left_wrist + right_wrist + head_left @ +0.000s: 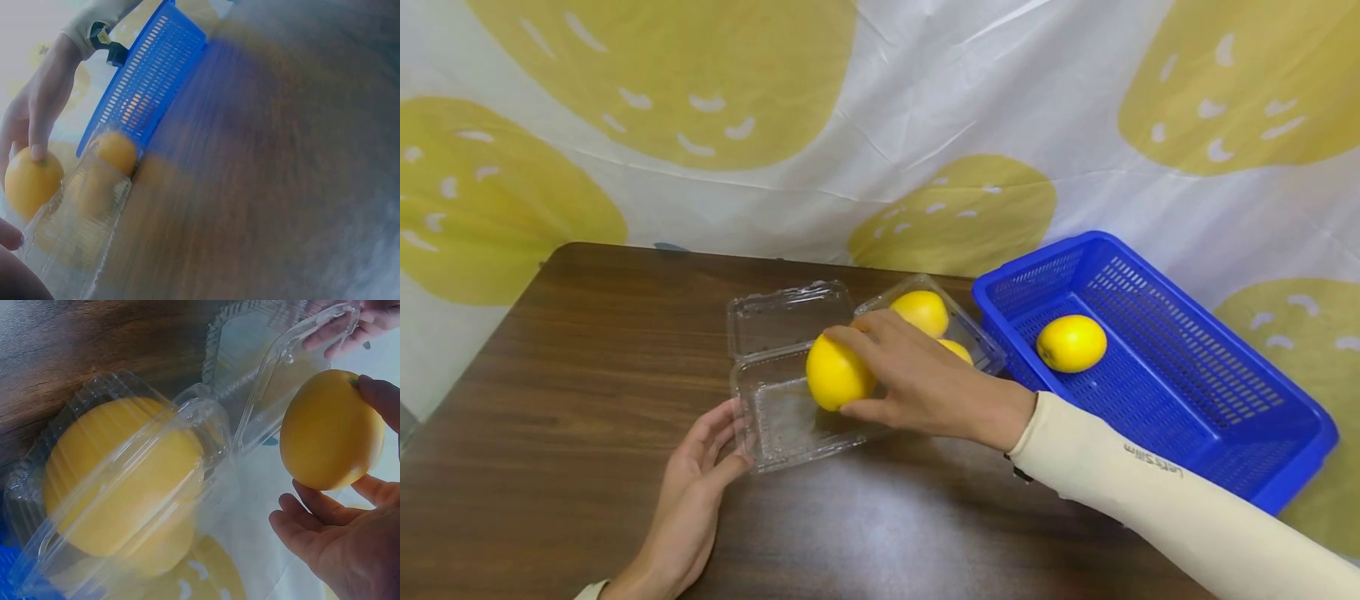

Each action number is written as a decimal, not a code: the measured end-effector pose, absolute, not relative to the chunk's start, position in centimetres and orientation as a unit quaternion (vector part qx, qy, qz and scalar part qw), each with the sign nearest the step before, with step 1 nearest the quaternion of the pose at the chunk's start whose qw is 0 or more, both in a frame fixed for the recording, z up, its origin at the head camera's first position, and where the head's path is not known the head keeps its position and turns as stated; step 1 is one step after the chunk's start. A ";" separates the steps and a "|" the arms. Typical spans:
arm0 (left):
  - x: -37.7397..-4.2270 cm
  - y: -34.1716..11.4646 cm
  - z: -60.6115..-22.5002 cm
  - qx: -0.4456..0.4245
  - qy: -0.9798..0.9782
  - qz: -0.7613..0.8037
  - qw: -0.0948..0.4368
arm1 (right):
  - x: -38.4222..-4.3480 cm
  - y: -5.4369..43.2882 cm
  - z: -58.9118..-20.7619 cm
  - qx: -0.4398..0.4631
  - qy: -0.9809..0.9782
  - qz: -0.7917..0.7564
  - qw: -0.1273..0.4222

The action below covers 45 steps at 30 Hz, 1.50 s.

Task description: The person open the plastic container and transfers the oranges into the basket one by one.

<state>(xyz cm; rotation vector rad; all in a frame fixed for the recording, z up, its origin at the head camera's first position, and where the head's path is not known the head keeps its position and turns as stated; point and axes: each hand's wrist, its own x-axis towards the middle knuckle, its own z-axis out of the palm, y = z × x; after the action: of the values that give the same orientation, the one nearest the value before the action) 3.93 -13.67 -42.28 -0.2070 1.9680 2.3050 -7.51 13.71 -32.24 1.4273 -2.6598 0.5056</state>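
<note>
Holding a yellow fruit (838, 372) above a clear box (775, 417) on a brown table (587, 417), a person's right hand (925, 383) grips it with thumb and fingers on opposite sides. The hand reaches in from the right, a hold that probably leaves the fruit's underside free and keeps the fingers clear of the walls below. The left hand (692, 492) touches the box's left end, its fingers fairly straight against the plastic rather than wrapped round it, likely to steady something so light. The lid (790, 321) lies open on the far side, leaving the top uncovered.

To the right, a second box (988, 350) with two fruits (921, 312) in it sits close beside a blue basket (1225, 333); whether they touch is hard to tell. A lone fruit (1072, 343) rests toward the basket's left end, a spot that appears handy for the right hand.

The gripped fruit is plump and slightly oval, its skin smooth and deep yellow, with a soft sheen and no plain blemish. In the right wrist view, a small greenish spot shows beside a fingertip, perhaps the stem end.
</note>
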 end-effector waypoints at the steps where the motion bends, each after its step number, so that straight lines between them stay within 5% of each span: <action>1: 3.9 -13.7 -42.3 -0.067 0.647 0.758 0.052 | -7.5 13.8 -32.2 0.464 -0.869 0.166 0.042; 45: 3.9 -13.6 -42.2 -0.066 0.649 0.757 0.048 | -7.4 21.6 -30.4 0.374 -0.906 0.184 0.076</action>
<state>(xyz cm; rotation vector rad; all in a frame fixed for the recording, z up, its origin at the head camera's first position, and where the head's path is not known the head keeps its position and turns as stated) 3.94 -13.57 -42.19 -0.2004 1.9779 2.3078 -7.36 21.64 -30.36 1.1215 -2.7156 0.5503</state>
